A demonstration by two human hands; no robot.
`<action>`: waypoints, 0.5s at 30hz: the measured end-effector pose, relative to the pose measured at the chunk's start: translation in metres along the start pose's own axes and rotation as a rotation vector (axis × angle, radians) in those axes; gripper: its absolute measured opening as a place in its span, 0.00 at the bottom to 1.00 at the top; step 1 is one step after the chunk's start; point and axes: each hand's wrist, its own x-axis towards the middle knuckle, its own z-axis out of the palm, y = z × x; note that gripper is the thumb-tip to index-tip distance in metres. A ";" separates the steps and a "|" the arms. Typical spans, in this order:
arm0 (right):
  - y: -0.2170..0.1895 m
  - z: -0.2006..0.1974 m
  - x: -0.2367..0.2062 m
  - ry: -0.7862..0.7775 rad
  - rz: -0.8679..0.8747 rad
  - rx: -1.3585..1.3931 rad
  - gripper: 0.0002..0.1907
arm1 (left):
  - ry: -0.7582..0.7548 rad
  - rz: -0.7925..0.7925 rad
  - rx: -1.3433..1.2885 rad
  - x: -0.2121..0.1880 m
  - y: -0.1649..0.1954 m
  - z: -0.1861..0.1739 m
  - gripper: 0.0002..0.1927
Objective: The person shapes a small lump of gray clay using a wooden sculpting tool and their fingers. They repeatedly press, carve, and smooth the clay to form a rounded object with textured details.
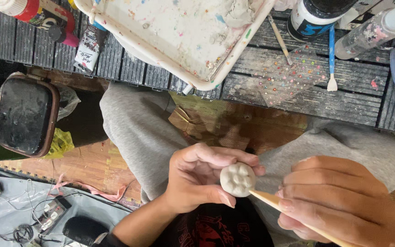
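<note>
Left hand [197, 178] pinching clay ball [237, 179], right hand [344, 201] gripping wooden stick [264, 197]

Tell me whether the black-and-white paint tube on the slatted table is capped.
Cannot tell: the black-and-white paint tube lies flat, its top hidden behind the white tray.

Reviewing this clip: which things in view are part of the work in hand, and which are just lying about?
In hand:
left hand holding the small clay piece
right hand holding the wooden stick, tip at the clay

Lying about:
paint-spattered white tray
blue-handled tool
sheet of coloured dots
paint tube
spray bottle
dark bin
</note>
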 end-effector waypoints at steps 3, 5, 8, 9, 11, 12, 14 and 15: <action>0.002 -0.001 -0.004 0.002 0.002 -0.004 0.21 | -0.023 0.050 0.123 -0.001 0.002 0.000 0.26; 0.003 -0.002 -0.005 -0.005 0.009 0.001 0.21 | -0.030 0.088 0.191 -0.001 0.003 0.001 0.26; 0.005 -0.004 -0.005 -0.028 0.005 0.047 0.22 | -0.047 0.159 0.322 0.000 0.006 -0.001 0.25; 0.006 -0.004 -0.004 -0.033 0.002 0.067 0.21 | -0.052 0.181 0.368 0.001 0.007 -0.001 0.25; 0.008 -0.005 -0.002 -0.042 -0.017 0.095 0.21 | -0.060 0.225 0.455 0.002 0.008 -0.001 0.25; 0.010 -0.005 -0.002 -0.046 -0.032 0.100 0.22 | -0.062 0.237 0.478 0.002 0.008 -0.002 0.24; 0.010 -0.004 0.000 -0.052 -0.035 0.116 0.22 | -0.060 0.250 0.505 0.003 0.009 -0.001 0.23; 0.009 -0.004 0.000 -0.054 -0.023 0.126 0.22 | -0.058 0.253 0.510 0.003 0.009 -0.001 0.23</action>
